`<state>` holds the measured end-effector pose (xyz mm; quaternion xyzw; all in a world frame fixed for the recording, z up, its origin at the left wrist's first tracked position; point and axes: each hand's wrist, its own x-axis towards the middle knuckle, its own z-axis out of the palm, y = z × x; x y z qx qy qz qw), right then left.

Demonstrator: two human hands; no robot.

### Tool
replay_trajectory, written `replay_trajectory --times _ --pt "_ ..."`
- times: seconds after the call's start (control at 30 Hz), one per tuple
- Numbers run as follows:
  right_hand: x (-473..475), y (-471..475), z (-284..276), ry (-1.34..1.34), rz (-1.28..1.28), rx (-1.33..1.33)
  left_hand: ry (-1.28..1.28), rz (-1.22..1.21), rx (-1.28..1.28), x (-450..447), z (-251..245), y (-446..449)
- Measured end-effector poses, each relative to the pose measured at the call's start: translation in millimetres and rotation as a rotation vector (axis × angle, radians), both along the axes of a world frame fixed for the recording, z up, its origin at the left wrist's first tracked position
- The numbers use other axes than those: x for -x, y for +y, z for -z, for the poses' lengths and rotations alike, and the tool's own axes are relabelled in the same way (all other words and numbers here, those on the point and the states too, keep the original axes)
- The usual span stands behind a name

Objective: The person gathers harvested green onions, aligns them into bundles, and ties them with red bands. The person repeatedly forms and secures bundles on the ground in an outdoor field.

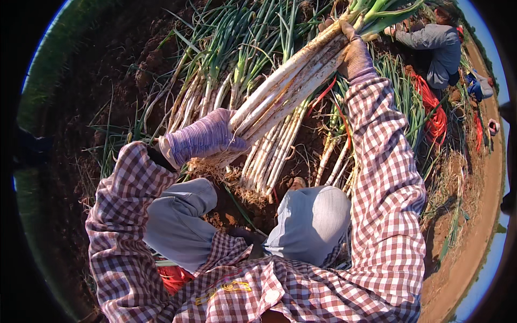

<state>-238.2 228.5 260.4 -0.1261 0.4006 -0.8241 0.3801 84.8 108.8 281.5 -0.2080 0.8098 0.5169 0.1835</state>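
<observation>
A bundle of long green onions (pixel 286 82) is held slantwise in front of me. My left hand (pixel 206 135), in a knitted work glove, wraps the root end, its fingers partly hidden. Near the start of the green leaves, my right hand (pixel 353 52), also gloved, grips the white stalks at the upper right. Beneath the bundle, more green onions (pixel 274 155) lie on the soil with their roots towards my knees. Another row of stalks (pixel 202 97) lies beyond my left hand, leaves pointing away.
Red plastic twine (pixel 432 109) lies in a heap at the right, with more red twine (pixel 174 278) beside my left leg. A co-worker (pixel 438 48) crouches at the upper right. A dirt path (pixel 480 194) runs along the right edge. Loose stalks (pixel 333 161) lie by my right knee.
</observation>
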Motion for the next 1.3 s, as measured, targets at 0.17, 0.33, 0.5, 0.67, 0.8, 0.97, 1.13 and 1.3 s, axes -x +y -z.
replay_trajectory --times 0.17,0.33,0.5,0.67,0.8,0.97,1.13,1.3 --pt "13 49 235 -0.294 0.127 -0.422 -0.388 -0.023 -0.115 32 159 65" --pt "-31 60 347 -0.229 0.137 -0.53 -0.497 0.606 0.151 -8 338 142" --pt "-13 63 365 -0.058 0.08 -0.66 -0.69 0.099 0.138 17 335 153" --pt "-6 59 356 -0.093 0.115 -0.725 -0.733 0.187 -0.03 38 266 97" --pt "-5 67 375 0.187 -0.021 -0.721 -0.701 0.309 -0.143 22 292 93" --pt "-27 74 368 0.383 -0.026 -0.785 -0.838 0.176 0.119 29 319 150" --pt "-12 85 399 0.711 -0.13 -1.012 -0.792 0.237 0.132 32 327 149" --pt "-29 65 376 0.484 -0.037 -0.768 -0.824 0.215 0.105 28 325 139"
